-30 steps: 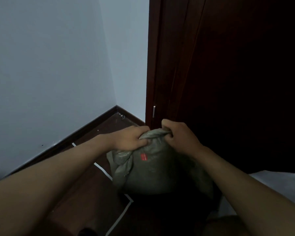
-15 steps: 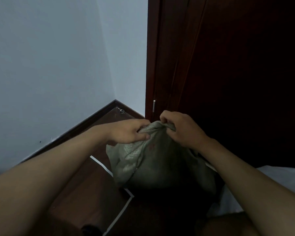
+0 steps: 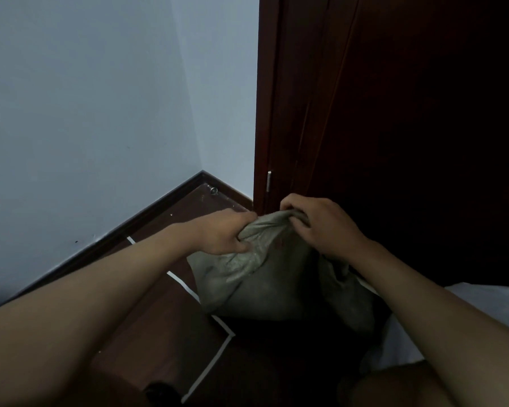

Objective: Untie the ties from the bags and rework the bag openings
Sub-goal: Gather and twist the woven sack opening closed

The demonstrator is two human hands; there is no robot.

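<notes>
While I had both fists bunched into the top of the bag [image 3: 265, 277], it sat on the floor [image 3: 165, 312] right in front of the door [image 3: 394, 142], tucked into the corner by the wall [image 3: 86, 113]. My left hand [image 3: 224, 233] was curled tight round a wad of the gathered fabric on its side, thumb pressed in underneath, and my right hand [image 3: 321, 224] was clamped on the other side of the neck, fingers hooked over the crest of the cloth. So both grips were closed on the bag, close together but not touching, with a ridge of fabric humped up between them. Honestly I couldn't make out any tie from up there: it was dim, and whatever was at the neck was hidden under my fingers or folded into the creases. My read was that I was at the opening itself, either hunting for the tie or already pulling the mouth apart, couldn't say which. Next move, I figured, called for easing one hand's hold so fingertips could feel along the neck for a knot, while the other kept the cloth up and taut. Yanking both ways blind would probably just cinch anything still tied. Something pale [image 3: 482, 304] lay off to the right, maybe another bag, too unclear to call.
</notes>
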